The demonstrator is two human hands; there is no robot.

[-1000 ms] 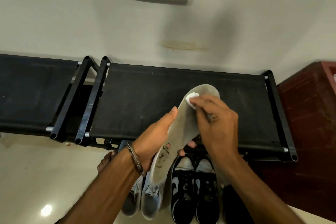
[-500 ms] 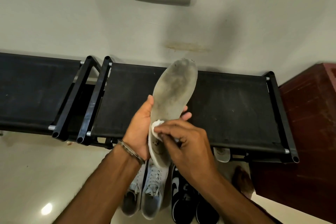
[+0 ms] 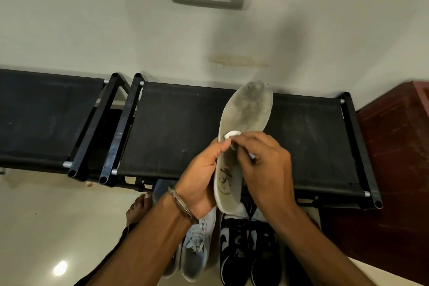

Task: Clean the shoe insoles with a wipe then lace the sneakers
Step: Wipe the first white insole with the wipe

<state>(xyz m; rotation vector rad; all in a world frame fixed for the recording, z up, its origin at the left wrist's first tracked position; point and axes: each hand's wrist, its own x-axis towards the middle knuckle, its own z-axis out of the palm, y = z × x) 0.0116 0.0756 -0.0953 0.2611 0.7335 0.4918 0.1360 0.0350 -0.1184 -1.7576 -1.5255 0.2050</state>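
- Insole is gripped at mid-length by left hand, held upright over bench to expose its grimy face.
- Wipe is pinched by right hand, pressed mid-insole for scrubbing.

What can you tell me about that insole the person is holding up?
The insole is pale grey and looks like soft foam, with dark grime smudged across its broad toe end. It is held roughly upright, toe end up, in front of the black rack. Small print marks its heel part. The left hand grips its lower edge, while the right hand presses a small white wipe against its middle.
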